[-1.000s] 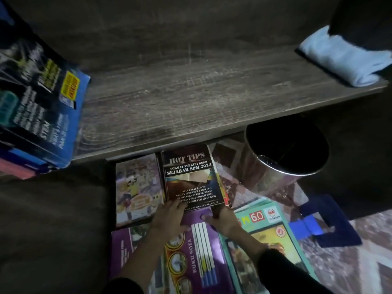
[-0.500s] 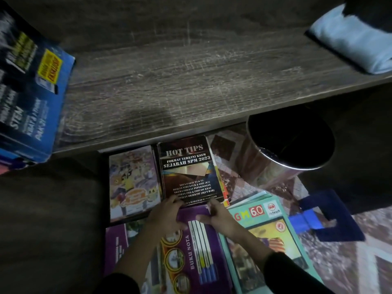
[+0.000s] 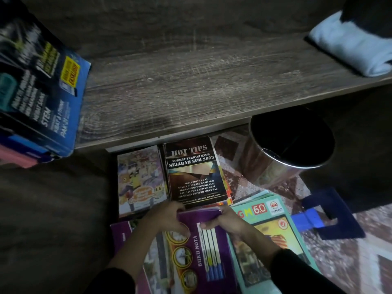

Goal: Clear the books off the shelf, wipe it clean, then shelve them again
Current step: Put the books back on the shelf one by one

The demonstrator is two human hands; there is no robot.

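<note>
Books — the purple "Buku Nota" paperback point(image 3: 210, 247) and others lie on the floor under the bare grey wooden shelf point(image 3: 191, 85); left hand point(image 3: 167, 219) and right hand point(image 3: 224, 219) pinch its top edge, so reshelving seems underway — next, lift it up.

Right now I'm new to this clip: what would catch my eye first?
Both hands, left and right, grip the top edge of the purple Buku Nota book on the floor. Beyond it lies the black Hot Tips book, below a bare wooden shelf with a pale blue cloth at its right end.
</note>
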